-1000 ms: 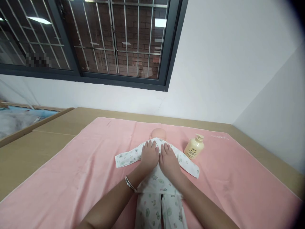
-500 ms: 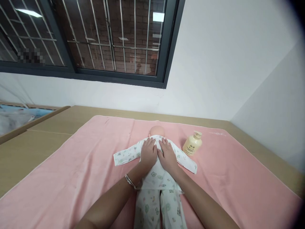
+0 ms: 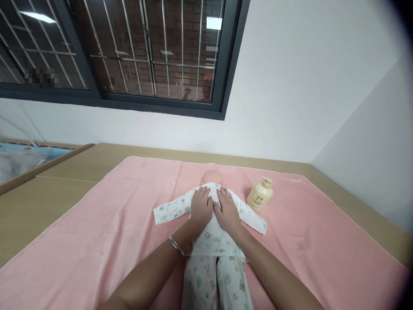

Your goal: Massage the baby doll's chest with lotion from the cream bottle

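A baby doll (image 3: 213, 177) lies on a pink mat (image 3: 135, 193), dressed in a white printed top (image 3: 211, 241) and matching trousers (image 3: 201, 280). Its sleeves stretch out to both sides. My left hand (image 3: 201, 206) rests flat on the left of the doll's upper body, fingers pointing toward the head. Beside it my right hand (image 3: 227, 211) lies flat on the right of the upper body. The thumbs come close together in the middle. Neither hand grips anything. A bracelet (image 3: 176, 245) circles my left wrist. The cloth under my palms is hidden.
A pale yellow pump bottle (image 3: 259, 196) stands on the mat, just right of the doll's right-hand sleeve. The mat covers a wooden surface (image 3: 67, 189) that meets a white wall. A barred window (image 3: 155, 56) is above. Plastic-wrapped items (image 3: 22, 161) lie at the far left.
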The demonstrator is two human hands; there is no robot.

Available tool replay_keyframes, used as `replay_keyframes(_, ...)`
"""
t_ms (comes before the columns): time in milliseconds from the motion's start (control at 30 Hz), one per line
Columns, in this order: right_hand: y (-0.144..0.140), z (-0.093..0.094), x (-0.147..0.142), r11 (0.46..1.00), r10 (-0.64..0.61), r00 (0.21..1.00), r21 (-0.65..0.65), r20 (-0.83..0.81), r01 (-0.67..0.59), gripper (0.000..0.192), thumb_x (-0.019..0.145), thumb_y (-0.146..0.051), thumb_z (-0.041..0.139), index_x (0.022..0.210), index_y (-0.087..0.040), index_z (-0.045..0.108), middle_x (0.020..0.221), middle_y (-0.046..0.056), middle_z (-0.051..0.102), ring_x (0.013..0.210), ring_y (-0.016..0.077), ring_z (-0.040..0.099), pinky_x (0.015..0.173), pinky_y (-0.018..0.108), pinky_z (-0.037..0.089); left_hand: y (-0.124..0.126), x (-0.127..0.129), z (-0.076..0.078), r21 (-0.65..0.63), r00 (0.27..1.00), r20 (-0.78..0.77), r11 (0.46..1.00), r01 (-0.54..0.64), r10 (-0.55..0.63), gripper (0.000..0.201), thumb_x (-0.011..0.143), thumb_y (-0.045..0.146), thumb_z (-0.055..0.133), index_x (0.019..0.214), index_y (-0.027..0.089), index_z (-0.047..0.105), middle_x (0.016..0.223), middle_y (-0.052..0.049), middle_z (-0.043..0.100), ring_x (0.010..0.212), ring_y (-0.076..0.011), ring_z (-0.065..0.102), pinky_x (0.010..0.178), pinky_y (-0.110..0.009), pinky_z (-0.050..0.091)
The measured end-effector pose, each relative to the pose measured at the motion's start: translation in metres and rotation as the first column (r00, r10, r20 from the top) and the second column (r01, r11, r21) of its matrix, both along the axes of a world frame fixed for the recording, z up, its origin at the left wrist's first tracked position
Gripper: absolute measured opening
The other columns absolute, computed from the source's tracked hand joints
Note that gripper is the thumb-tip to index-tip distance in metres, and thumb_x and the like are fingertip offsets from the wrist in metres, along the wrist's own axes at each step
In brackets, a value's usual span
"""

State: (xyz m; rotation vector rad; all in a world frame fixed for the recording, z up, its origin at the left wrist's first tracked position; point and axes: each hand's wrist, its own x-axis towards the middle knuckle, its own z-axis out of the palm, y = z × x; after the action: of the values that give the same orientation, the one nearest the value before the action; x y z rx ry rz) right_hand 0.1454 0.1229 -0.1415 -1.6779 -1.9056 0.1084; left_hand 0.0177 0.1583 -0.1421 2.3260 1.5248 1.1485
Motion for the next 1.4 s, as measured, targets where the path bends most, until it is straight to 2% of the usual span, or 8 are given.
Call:
replay_keyframes(200,-0.006,0.004,-0.003,0.999,-0.041,0.999,-0.034,0.034,0.042,0.055,0.095,-0.035,0.033,0.144,-0.010,0.033,0.152,0.014,0.025,0.142,0.0283,0.017,0.114,0.046,0.021,-0.001,0.000,-0.001,-0.022,1.000,-0.002,0.999,-0.025,0.025,0.040,0.089,0.022,0.037,0.122,0.012,0.056,0.132,-0.012,0.056,0.129,-0.0262,0.043,0.111,-0.047,0.031)
replay_keyframes(333,-0.015,0.008,-0.008,0.995,-0.076,0.990,-0.060,0.122,0.084,0.053,0.095,-0.035,0.034,0.142,-0.010,0.039,0.148,0.016,0.034,0.139,0.0328,0.023,0.112,0.048,0.024,-0.003,0.000,-0.001,-0.005,0.997,-0.034,0.997,-0.073,0.073,0.040,0.089,0.023,0.038,0.124,0.012,0.054,0.135,-0.014,0.053,0.133,-0.0282,0.038,0.110,-0.050,0.031)
replay_keyframes(567,0.004,0.007,0.012,0.998,0.035,0.999,-0.046,-0.015,-0.036,0.050,0.099,-0.035,0.021,0.140,-0.014,0.041,0.148,0.011,0.035,0.140,0.0225,0.025,0.114,0.045,0.022,-0.013,0.003,0.014,-0.047,0.968,-0.244,0.997,-0.069,0.055,0.043,0.092,0.019,0.032,0.132,0.014,0.047,0.143,-0.016,0.044,0.132,-0.0308,0.039,0.106,-0.053,0.032)
replay_keyframes(733,0.019,0.004,0.020,0.996,0.034,0.999,-0.086,-0.014,-0.036,0.052,0.097,-0.033,0.026,0.142,-0.009,0.036,0.149,0.014,0.032,0.141,0.0228,0.023,0.114,0.045,0.021,-0.027,0.007,0.015,-0.078,0.922,-0.386,0.994,-0.074,0.039,0.048,0.081,0.014,0.046,0.128,0.007,0.051,0.135,-0.023,0.049,0.127,-0.0371,0.044,0.103,-0.052,0.035)
replay_keyframes(867,0.008,0.009,0.009,0.996,0.039,0.996,-0.082,0.085,-0.032,0.053,0.096,-0.027,0.024,0.144,-0.005,0.031,0.150,0.017,0.028,0.141,0.0247,0.021,0.114,0.045,0.021,-0.026,0.009,0.011,-0.064,0.950,-0.308,0.994,-0.084,0.060,0.042,0.083,0.016,0.045,0.122,0.003,0.054,0.129,-0.026,0.052,0.125,-0.0366,0.046,0.102,-0.052,0.035)
replay_keyframes(1100,-0.024,0.027,-0.013,0.994,-0.068,0.967,-0.067,0.244,0.086,0.050,0.093,-0.023,0.031,0.137,-0.004,0.045,0.138,0.020,0.047,0.131,0.0292,0.040,0.108,0.041,0.030,0.006,-0.008,0.000,-0.053,0.988,-0.154,0.998,-0.019,0.011,0.042,0.094,0.031,0.034,0.131,0.015,0.046,0.138,-0.013,0.049,0.131,-0.0257,0.040,0.109,-0.046,0.029)
replay_keyframes(1233,-0.020,0.034,-0.005,0.996,-0.044,0.985,-0.064,0.170,0.055,0.044,0.095,-0.027,0.031,0.130,-0.012,0.054,0.133,0.016,0.054,0.128,0.0269,0.045,0.107,0.040,0.031,0.011,-0.008,-0.008,-0.052,0.993,-0.115,0.998,-0.021,0.015,0.042,0.093,0.030,0.035,0.130,0.015,0.048,0.137,-0.013,0.051,0.131,-0.0253,0.041,0.110,-0.047,0.027)
replay_keyframes(1400,0.004,0.017,0.009,0.999,-0.009,1.000,-0.043,0.006,0.009,0.046,0.098,-0.030,0.028,0.137,-0.015,0.046,0.145,0.012,0.040,0.138,0.0224,0.030,0.114,0.044,0.020,0.008,-0.004,-0.008,-0.040,0.997,-0.073,0.999,-0.035,0.032,0.040,0.092,0.030,0.037,0.127,0.015,0.052,0.134,-0.012,0.054,0.129,-0.0263,0.043,0.111,-0.049,0.027)
